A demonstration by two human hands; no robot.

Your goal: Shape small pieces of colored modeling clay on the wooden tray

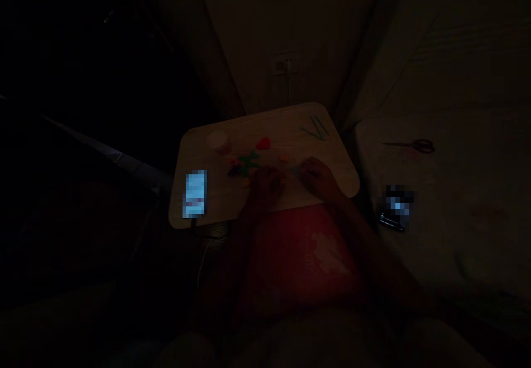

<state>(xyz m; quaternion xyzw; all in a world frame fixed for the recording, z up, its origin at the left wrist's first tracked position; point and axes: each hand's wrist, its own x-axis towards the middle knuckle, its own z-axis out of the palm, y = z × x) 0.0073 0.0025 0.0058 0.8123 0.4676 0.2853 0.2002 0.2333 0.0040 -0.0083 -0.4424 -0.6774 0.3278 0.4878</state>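
The scene is very dark. Both of my hands rest on a small light wooden lap table (332, 152). My left hand (267, 182) sits with fingers curled beside a cluster of small coloured pieces (246, 163), green, red and orange. My right hand (317, 174) lies close by, fingers bent down onto the tabletop near a small pale bit. What either hand holds is too dim to make out. A red piece (263, 144) lies just beyond the cluster.
A lit phone (194, 193) lies at the table's left front. A small pale cup (218, 140) stands at the back left, thin green sticks (317, 127) at the back right. Scissors (415, 145) and a dark object (396, 207) lie on the bed to the right. A wall socket (286, 65) is behind.
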